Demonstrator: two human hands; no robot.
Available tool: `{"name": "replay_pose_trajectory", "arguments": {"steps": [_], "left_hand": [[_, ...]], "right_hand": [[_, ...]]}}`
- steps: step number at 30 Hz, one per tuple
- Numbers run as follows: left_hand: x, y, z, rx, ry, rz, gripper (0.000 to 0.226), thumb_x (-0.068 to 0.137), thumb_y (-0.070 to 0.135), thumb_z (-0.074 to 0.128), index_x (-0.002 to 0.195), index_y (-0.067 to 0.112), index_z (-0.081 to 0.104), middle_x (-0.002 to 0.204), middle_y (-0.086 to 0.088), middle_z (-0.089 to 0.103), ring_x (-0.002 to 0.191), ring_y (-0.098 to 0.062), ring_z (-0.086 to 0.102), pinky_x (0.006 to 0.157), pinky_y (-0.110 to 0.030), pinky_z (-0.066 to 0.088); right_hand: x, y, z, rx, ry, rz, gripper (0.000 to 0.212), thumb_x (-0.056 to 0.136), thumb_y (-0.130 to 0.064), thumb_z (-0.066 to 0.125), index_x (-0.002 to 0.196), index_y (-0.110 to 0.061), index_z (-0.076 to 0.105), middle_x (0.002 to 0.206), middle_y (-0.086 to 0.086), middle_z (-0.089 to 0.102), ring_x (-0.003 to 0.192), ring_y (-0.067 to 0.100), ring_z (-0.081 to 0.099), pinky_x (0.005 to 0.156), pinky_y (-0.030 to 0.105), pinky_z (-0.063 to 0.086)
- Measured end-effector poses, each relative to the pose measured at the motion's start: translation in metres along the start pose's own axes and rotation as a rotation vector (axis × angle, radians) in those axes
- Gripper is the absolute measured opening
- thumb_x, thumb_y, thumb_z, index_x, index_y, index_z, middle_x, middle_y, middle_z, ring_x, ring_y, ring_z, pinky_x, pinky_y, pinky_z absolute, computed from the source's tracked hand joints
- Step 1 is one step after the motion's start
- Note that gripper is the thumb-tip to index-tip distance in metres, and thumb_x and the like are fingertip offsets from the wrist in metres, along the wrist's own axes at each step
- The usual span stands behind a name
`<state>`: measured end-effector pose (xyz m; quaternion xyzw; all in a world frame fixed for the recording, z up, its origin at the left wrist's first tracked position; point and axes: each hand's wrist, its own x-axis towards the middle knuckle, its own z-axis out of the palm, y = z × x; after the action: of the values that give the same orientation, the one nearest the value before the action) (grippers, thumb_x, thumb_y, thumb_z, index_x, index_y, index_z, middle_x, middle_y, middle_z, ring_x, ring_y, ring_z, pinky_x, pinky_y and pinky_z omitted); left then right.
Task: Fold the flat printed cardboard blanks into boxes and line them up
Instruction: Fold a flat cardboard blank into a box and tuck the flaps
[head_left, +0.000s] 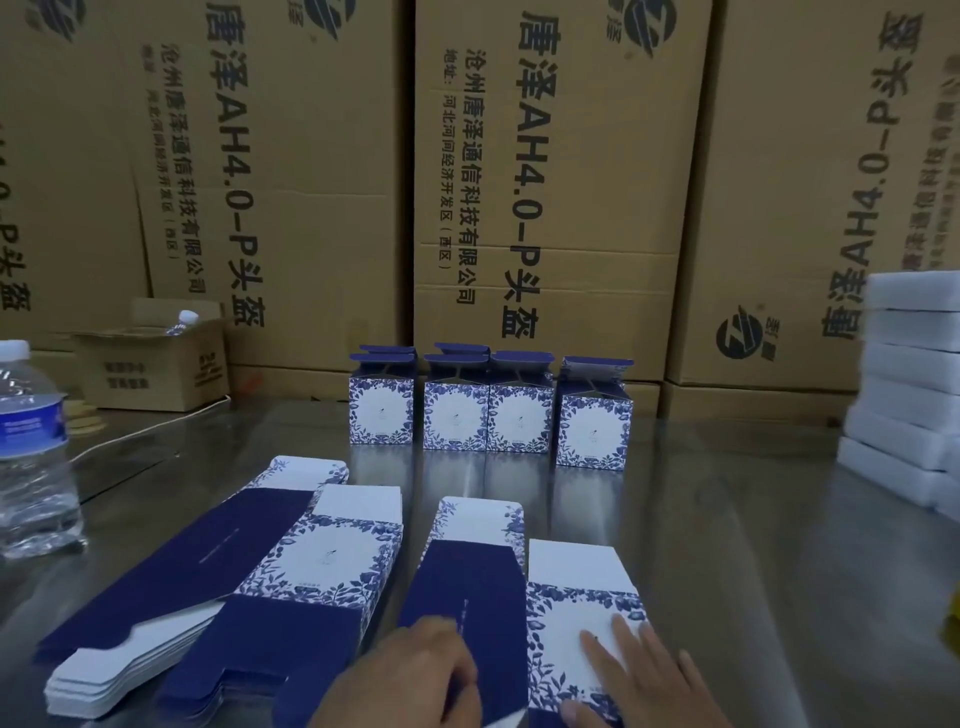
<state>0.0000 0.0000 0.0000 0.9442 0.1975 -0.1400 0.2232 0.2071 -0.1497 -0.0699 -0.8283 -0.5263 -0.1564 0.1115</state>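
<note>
Down at six o'clock, a flat navy-and-white floral cardboard blank (467, 582) lies on the shiny steel table (753, 545). The right hand (639, 675) presses its white panel with straight fingers. The left hand (415, 675) curls over the navy panel with its fingertips hidden, so I cannot tell its grip. Four folded floral boxes (519, 421) stand in a row at twelve o'clock, and a stack of flat blanks (234, 597) lies at nine.

Dim, soft focus, edge distortion

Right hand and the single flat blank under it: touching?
Touching. Head view: right hand lies with straight fingers flat on the printed panel of the blank.
</note>
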Motion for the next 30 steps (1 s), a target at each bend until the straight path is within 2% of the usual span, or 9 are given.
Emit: {"name": "replay_pose_trajectory", "arguments": {"steps": [1,3,5,9,13,16,20,25,30], "left_hand": [[0.025,0.021,0.008,0.0,0.152,-0.087,0.062,0.081,0.04,0.065,0.135,0.028,0.038,0.154,0.003,0.018,0.137,-0.004,0.024,0.112,-0.027,0.023],[0.063,0.015,0.02,0.093,0.219,-0.166,0.071,0.091,0.06,0.037,0.149,0.026,0.015,0.159,-0.002,-0.005,0.146,-0.02,0.0,0.116,-0.041,0.014],[0.086,0.006,0.012,0.114,0.155,-0.268,0.078,0.09,0.065,0.032,0.151,0.024,0.004,0.158,-0.006,-0.012,0.145,-0.031,-0.007,0.116,-0.048,0.01],[0.118,0.004,-0.01,0.042,0.21,-0.334,0.08,0.087,0.066,0.035,0.148,0.018,0.012,0.158,-0.011,-0.001,0.143,-0.037,0.002,0.113,-0.05,0.019],[0.147,0.006,-0.015,0.087,0.379,-0.404,0.071,0.094,0.055,0.036,0.145,0.011,0.015,0.154,-0.019,0.015,0.138,-0.043,0.018,0.109,-0.048,0.026],[0.16,0.009,-0.006,0.168,0.5,-0.451,0.061,0.096,0.052,0.031,0.141,0.011,0.022,0.149,-0.02,0.025,0.133,-0.044,0.025,0.108,-0.048,0.026],[0.163,0.0,-0.002,0.077,0.669,-0.39,0.051,0.091,0.053,0.039,0.123,0.013,0.039,0.134,-0.011,0.044,0.122,-0.033,0.039,0.102,-0.04,0.033],[0.155,-0.024,-0.008,-0.239,0.779,-0.317,0.044,0.083,0.046,0.06,0.115,0.018,0.048,0.123,-0.001,0.048,0.115,-0.021,0.046,0.094,-0.032,0.04],[0.155,-0.022,-0.015,-0.317,0.717,-0.326,0.059,0.083,0.045,0.06,0.133,0.021,0.038,0.135,-0.003,0.045,0.123,-0.025,0.042,0.096,-0.034,0.04]], "right_hand": [[0.012,-0.002,-0.002,0.006,-0.194,0.013,0.103,0.061,-0.087,-0.014,0.14,-0.045,0.038,0.154,-0.011,0.029,0.138,0.008,0.034,0.105,0.037,0.036],[0.03,0.002,0.002,0.017,-0.429,0.131,0.09,0.07,-0.086,0.001,0.148,-0.043,0.002,0.159,-0.007,-0.01,0.147,0.015,-0.004,0.117,0.039,0.005],[0.044,0.016,0.008,0.042,-0.444,0.185,0.075,0.086,-0.076,0.017,0.149,-0.041,-0.001,0.158,-0.006,-0.016,0.146,0.016,-0.012,0.117,0.04,-0.002],[0.073,0.033,0.025,0.101,-0.462,0.151,0.076,0.088,-0.074,0.018,0.15,-0.036,-0.002,0.159,-0.003,-0.016,0.145,0.019,-0.018,0.116,0.039,-0.008],[0.093,0.047,0.043,0.177,-0.409,0.135,0.077,0.086,-0.075,0.022,0.151,-0.036,0.007,0.16,-0.005,-0.008,0.146,0.016,-0.013,0.117,0.033,-0.005],[0.107,0.051,0.045,0.248,-0.301,0.157,0.068,0.089,-0.068,0.033,0.146,-0.032,0.028,0.157,-0.004,0.017,0.145,0.013,0.01,0.116,0.029,0.009],[0.118,0.05,0.042,0.229,-0.076,0.222,0.033,0.091,-0.048,0.043,0.113,-0.026,0.056,0.123,-0.007,0.052,0.117,0.015,0.047,0.096,0.028,0.038],[0.114,0.06,0.043,0.054,-0.021,0.402,0.048,0.088,-0.053,0.043,0.118,-0.02,0.059,0.125,0.004,0.05,0.115,0.025,0.041,0.094,0.032,0.037],[0.113,0.068,0.039,0.125,-0.072,0.474,0.049,0.087,-0.054,0.042,0.092,-0.011,0.066,0.108,0.013,0.059,0.106,0.031,0.047,0.089,0.034,0.037]]}}
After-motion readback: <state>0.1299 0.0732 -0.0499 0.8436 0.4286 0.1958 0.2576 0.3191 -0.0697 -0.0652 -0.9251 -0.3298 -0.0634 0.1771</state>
